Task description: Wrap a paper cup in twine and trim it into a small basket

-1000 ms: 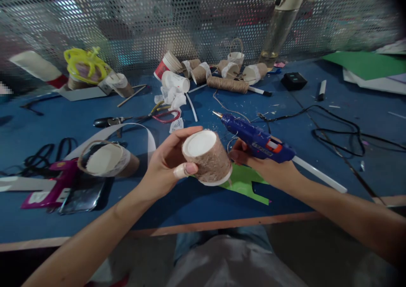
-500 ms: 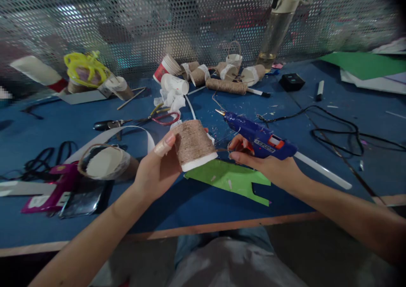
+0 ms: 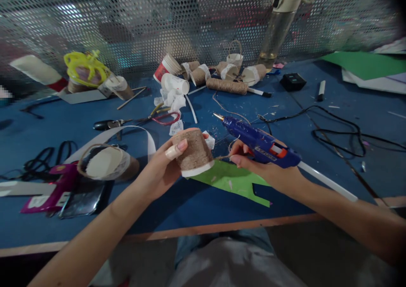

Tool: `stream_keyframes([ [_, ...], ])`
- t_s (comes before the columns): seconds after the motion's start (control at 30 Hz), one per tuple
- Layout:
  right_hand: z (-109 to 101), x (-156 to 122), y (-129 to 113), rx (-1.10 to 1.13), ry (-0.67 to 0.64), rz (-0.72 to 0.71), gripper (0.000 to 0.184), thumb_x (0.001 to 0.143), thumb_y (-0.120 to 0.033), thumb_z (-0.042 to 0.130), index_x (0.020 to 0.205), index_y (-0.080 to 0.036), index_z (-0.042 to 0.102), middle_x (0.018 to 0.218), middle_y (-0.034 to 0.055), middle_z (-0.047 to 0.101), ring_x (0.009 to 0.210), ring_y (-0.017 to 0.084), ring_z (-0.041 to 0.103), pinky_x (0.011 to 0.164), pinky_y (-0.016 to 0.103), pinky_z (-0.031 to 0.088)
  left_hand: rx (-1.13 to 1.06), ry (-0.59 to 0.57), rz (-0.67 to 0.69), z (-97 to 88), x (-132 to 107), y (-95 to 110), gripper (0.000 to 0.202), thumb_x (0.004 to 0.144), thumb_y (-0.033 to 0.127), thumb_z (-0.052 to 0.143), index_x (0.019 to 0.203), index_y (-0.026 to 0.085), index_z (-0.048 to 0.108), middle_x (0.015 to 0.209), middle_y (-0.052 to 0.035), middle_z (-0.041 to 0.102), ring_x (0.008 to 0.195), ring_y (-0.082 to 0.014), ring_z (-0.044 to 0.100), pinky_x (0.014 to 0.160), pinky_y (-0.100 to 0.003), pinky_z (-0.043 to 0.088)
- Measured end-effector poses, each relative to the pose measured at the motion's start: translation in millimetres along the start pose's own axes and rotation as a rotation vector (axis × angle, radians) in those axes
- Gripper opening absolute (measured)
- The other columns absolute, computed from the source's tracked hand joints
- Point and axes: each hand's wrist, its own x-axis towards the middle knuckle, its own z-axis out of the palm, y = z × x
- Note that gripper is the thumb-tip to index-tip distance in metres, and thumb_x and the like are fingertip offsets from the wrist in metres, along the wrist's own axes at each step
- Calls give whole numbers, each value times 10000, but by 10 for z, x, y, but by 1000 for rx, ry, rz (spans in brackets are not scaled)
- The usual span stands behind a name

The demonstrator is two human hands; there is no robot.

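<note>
My left hand (image 3: 161,168) is closed around a paper cup wrapped in brown twine (image 3: 193,151), held upside down with its white rim toward me. My right hand (image 3: 253,164) grips a blue glue gun (image 3: 258,142), nozzle pointing up and left, a white glue stick jutting out behind it. The same hand's fingertips pinch a strand of twine running to the cup. Below both hands a green paper cut-out (image 3: 231,181) lies on the blue table (image 3: 196,202).
Another twine-wrapped cup with a handle (image 3: 106,162) lies at left by a pink packet (image 3: 50,189). Scissors (image 3: 158,117), pliers (image 3: 108,123), a twine spool (image 3: 226,85) and several cups sit farther back. A black cable (image 3: 336,130) loops at right. A mesh screen backs the table.
The left hand turned the cup from bottom-facing-me to its side, then lowered it a little. The right hand stayed close by with the glue gun and now pinches the twine strand.
</note>
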Motion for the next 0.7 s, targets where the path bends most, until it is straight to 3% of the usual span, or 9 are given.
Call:
stream_keyframes([
  [0.13, 14, -13, -17, 20, 18, 20, 269, 774, -372, 846, 800, -240, 612, 852, -15, 700, 719, 136, 639, 694, 300, 554, 19, 10, 26, -38, 10, -8, 471, 764, 453, 822, 1177, 246, 728, 1095, -56, 765, 1047, -261, 722, 885, -326, 612],
  [0.33, 1, -24, -3, 38, -9, -10, 253, 786, -324, 836, 815, -229, 603, 864, -19, 714, 740, 124, 662, 689, 267, 568, -29, -1, 60, -15, 14, 6, 455, 808, 410, 799, 1217, 229, 717, 1167, -46, 754, 1098, -241, 702, 937, -308, 596],
  [0.7, 4, -24, 22, -12, -15, 7, 247, 774, -319, 838, 806, -229, 610, 832, -17, 720, 716, 132, 679, 633, 256, 580, 64, 46, 132, -43, -22, -25, 567, 750, 435, 845, 1246, 195, 708, 1259, -97, 713, 1124, -271, 676, 956, -343, 586],
])
